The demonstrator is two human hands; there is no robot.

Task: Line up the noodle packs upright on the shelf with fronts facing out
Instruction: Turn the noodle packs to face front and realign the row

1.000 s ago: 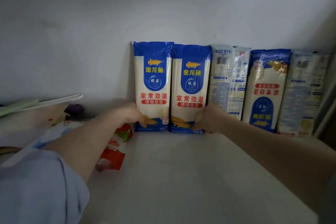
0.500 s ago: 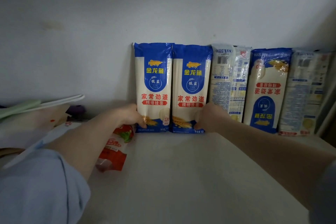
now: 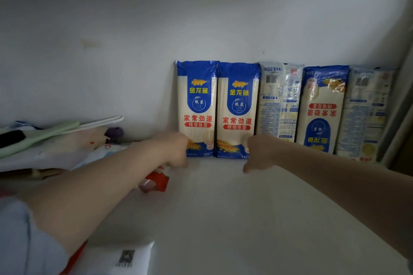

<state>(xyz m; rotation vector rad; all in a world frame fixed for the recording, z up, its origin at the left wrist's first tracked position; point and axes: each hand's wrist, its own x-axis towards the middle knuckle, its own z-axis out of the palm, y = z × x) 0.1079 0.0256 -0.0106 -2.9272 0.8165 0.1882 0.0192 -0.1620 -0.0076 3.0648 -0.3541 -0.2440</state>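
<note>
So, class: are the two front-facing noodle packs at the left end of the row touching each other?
Touching. The head view shows the leftmost pack and the second pack standing edge to edge, with no wall showing between them from top seal to base.

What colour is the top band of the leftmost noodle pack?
Blue, on the leftmost noodle pack; head view, the only one.

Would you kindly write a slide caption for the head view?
Both hands, left and right, at the base of two front-facing noodle packs; three packs beside them remain reversed or inverted.

Dim, soft light; blurred, warped edges
</note>
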